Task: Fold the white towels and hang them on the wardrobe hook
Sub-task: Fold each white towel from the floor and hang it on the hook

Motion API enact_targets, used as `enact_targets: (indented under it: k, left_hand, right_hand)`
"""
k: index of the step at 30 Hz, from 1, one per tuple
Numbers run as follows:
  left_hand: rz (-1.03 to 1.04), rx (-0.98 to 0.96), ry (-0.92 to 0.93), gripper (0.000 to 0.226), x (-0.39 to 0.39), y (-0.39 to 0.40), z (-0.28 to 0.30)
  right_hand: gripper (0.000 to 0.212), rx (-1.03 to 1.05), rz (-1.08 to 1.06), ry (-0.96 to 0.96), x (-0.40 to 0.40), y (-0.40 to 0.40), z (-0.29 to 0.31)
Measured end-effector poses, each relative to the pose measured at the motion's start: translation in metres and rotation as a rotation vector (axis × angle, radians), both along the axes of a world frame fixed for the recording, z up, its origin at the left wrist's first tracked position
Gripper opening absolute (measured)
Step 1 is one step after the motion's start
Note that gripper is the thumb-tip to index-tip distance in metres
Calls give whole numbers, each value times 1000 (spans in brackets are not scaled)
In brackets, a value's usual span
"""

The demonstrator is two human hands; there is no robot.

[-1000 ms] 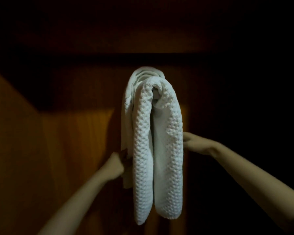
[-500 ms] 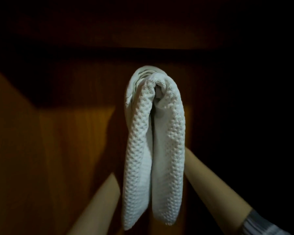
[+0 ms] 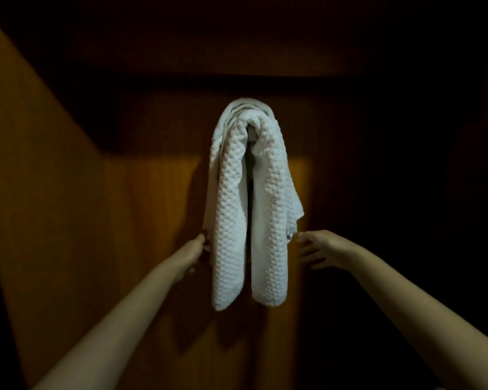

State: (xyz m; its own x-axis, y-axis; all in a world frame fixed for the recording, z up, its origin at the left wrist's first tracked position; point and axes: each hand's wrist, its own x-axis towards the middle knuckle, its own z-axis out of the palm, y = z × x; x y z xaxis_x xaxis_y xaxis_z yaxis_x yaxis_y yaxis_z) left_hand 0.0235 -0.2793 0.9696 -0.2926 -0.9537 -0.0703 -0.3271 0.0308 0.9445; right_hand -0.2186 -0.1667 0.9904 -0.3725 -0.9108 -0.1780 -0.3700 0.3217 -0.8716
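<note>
White towels [image 3: 250,204] hang at frame centre, draped over something at the top that I can't make out; I take it for the hook, hidden under the fold. Front one is waffle-textured, doubled over, two long lobes hanging down side by side with a dark gap between. A thinner layer sits behind it and sticks out at the right edge, corner pointing down-right.

My left hand [image 3: 193,253] is at the towels' lower left edge, fingertips touching or pinching the back layer; too dark to tell which, grip unclear. My right hand [image 3: 320,250] is just right of the towels, fingers loosely spread, holding nothing, tips near the protruding corner but apart from it.

Behind is a wooden panel [image 3: 152,206], lit below centre, dark toward the top and right of frame.
</note>
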Motion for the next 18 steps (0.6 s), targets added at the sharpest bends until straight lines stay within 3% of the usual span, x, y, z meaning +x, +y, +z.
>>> enact_targets:
  k: [4, 11, 18]
  left_hand:
    - [-99, 20, -152, 51, 28, 34, -22]
    - [-366, -12, -355, 34, 78, 146, -50]
    - [-522, -107, -685, 36, 138, 235, -105]
  right_hand:
    - [43, 123, 75, 224, 14, 44, -5]
    - [41, 261, 201, 408, 72, 125, -43]
    - [42, 406, 391, 603, 164, 177, -107]
